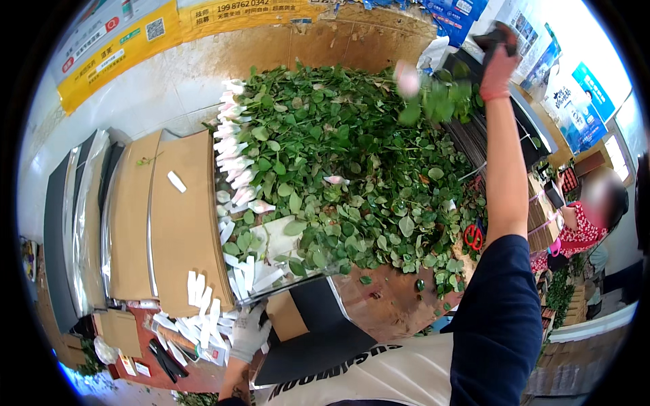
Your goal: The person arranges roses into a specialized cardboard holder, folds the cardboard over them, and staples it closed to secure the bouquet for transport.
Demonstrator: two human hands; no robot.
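Note:
At the upper right my right hand [500,68], in a red glove with dark fingers, is raised over the leaves with its fingers closed. Left of it is a blurred pale pink rose [408,79] with green leaves; its stem seems to run into the hand. My left hand [249,331], in a whitish glove, grips the left edge of a black wrapping sheet [325,342] near my body. A brown cardboard piece [287,314] lies on that sheet. Beyond it spreads a large pile of leafy rose stems [350,152], with sleeved pale blooms [233,137] lined up on its left side.
Stacks of brown cardboard sheets [185,218] stand left of the pile. White foam sleeves [203,319] and a black stapler [167,359] lie nearer me. Red-handled scissors [473,237] rest by the right edge. Another person [584,228] sits at the far right.

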